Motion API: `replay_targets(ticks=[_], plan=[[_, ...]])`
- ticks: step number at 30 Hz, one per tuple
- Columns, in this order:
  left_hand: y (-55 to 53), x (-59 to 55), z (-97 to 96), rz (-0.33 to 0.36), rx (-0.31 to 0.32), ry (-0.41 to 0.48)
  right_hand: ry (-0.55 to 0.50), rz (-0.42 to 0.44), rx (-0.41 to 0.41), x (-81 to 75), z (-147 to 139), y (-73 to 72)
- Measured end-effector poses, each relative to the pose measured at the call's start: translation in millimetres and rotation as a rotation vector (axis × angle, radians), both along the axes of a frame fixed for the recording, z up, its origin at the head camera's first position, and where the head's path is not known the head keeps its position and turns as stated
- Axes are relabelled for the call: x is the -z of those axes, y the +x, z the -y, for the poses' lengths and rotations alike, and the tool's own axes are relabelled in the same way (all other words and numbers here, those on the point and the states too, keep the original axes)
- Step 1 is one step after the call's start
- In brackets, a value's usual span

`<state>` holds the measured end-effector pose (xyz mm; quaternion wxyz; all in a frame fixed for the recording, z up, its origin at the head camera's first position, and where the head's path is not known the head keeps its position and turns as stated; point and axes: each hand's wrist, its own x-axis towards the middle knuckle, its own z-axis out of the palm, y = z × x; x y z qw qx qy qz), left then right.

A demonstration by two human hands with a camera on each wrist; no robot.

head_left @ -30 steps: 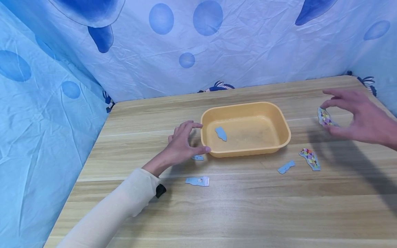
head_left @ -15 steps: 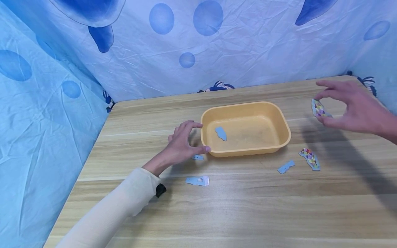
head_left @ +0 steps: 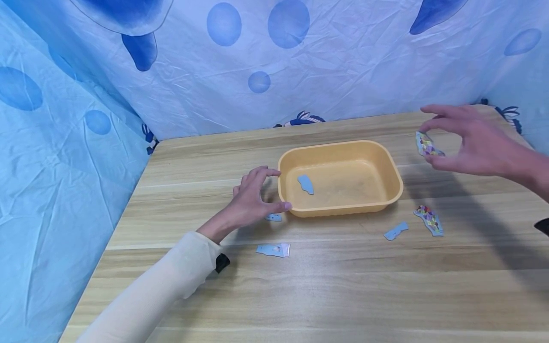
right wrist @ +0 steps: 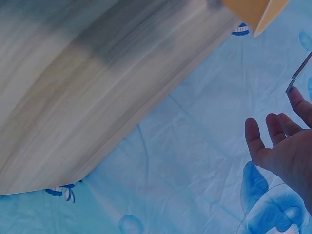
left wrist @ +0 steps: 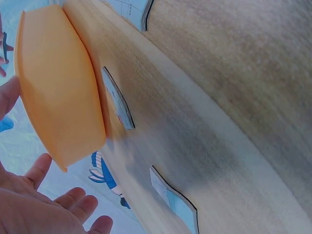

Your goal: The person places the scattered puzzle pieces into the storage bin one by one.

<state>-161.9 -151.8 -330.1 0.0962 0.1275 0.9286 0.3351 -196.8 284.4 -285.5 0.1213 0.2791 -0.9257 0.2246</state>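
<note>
My right hand [head_left: 476, 140] pinches a puzzle piece [head_left: 425, 145] with a colourful patch on light blue, held between thumb and finger above the table, right of a yellow-orange plastic tub [head_left: 339, 209]. The right wrist view catches this piece edge-on [right wrist: 298, 70] at the fingertip. At the tub's left end, my left hand [head_left: 250, 197] touches the rim with thumb and forefinger spread apart; its other fingers are free in the left wrist view. One blue puzzle piece [head_left: 306, 185] lies inside the tub, towards the left.
On the table right of centre lie a colourful piece [head_left: 429, 221] and a small blue piece [head_left: 395, 231]. A blue-and-white piece [head_left: 273, 250] lies front left; another piece [head_left: 273, 217] is partly hidden by my left thumb. Blue printed cloth [head_left: 334, 85] hangs behind the table.
My right hand has moved left and slightly farther back, carrying the pinched puzzle piece closer to the tub. The left hand, the tub and the pieces on the table have stayed put.
</note>
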Motion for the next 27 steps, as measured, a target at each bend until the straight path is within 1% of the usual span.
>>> replay_targets(ticks=[5,13,20,27], plan=[[-0.2,0.1,0.0,-0.004,0.002,-0.002,-0.033,0.007,-0.036,-2.2,9,-1.7],[-0.4,0.6,-0.4,-0.005,-0.001,-0.007,-0.044,0.023,-0.081,-4.7,22,-6.5],[-0.3,-0.3,-1.0,-0.007,-0.002,-0.005,-0.014,-0.007,-0.130,-6.9,32,-14.1],[0.0,0.0,-1.2,-0.010,-0.005,-0.011,-0.001,0.020,-0.160,-9.5,48,-21.3]])
